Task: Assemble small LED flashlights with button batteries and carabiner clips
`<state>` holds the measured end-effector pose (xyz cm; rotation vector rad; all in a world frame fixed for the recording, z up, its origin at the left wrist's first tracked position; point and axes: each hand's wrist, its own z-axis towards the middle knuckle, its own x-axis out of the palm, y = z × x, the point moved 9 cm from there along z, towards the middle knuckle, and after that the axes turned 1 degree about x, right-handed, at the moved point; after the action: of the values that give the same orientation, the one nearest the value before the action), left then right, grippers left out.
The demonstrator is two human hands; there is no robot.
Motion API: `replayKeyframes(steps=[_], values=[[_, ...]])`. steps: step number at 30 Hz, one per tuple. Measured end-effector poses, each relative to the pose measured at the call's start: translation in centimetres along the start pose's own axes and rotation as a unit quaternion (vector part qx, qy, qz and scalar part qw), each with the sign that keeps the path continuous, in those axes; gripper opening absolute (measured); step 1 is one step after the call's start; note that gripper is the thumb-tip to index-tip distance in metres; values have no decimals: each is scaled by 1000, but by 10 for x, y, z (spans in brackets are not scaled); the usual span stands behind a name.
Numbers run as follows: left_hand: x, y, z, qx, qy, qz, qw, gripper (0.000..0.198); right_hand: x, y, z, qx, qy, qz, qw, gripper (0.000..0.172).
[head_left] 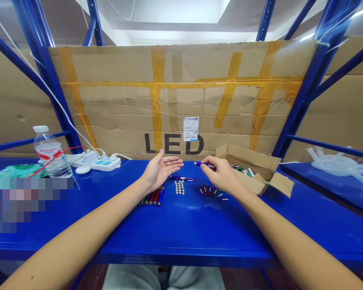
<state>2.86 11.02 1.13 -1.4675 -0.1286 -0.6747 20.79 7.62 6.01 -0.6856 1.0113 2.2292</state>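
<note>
My left hand [161, 171] is held open above the table, its palm turned to the right and fingers stretched out, with nothing in it. Between the thumb and fingers of my right hand [220, 171] is a slim purple tube [204, 164] with a silver end pointing left. Below and between the hands lies another purple pen-like piece [182, 178]. Small silver button cells [179, 187] stand in neat rows just under it. Coloured carabiners [211, 191] form an arc beneath my right hand. Several coloured metal tubes [155, 197] lie side by side below my left hand, partly hidden by the wrist.
An open cardboard box [252, 167] with small coloured parts stands behind my right wrist. At the left are a water bottle [50, 151], a power strip [104, 162] and a green packet [21, 170]. A large cardboard sheet [124, 108] walls the table's back; clear tubing [341, 167] lies far right.
</note>
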Motion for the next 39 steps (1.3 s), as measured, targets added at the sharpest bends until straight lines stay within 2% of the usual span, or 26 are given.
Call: replayKeyframes(steps=[14, 23, 25, 27, 29, 32, 35, 39], values=[[-1, 2, 1, 1, 9, 3, 1000, 64, 7, 2, -1, -16, 26, 10, 999, 19], [1, -5, 0, 11, 4, 6, 1000, 64, 12, 4, -4, -15, 50, 9, 999, 20], [-2, -8, 3, 21, 5, 31, 999, 62, 14, 1, -4, -17, 52, 3, 999, 20], [-13, -15, 7, 45, -11, 99, 994, 50, 23, -7, 0, -14, 69, -6, 997, 21], [-31, -25, 12, 78, -55, 222, 970, 31, 38, -17, 10, -5, 104, -14, 995, 21], [-57, -40, 18, 114, -98, 391, 908, 15, 67, -30, 32, -5, 150, -29, 988, 18], [-67, -46, 21, 150, -77, 501, 849, 13, 100, -37, 55, -15, 189, -55, 980, 17], [-60, -36, 30, 154, -4, 577, 802, 13, 137, -38, 67, -36, 243, -44, 968, 20]])
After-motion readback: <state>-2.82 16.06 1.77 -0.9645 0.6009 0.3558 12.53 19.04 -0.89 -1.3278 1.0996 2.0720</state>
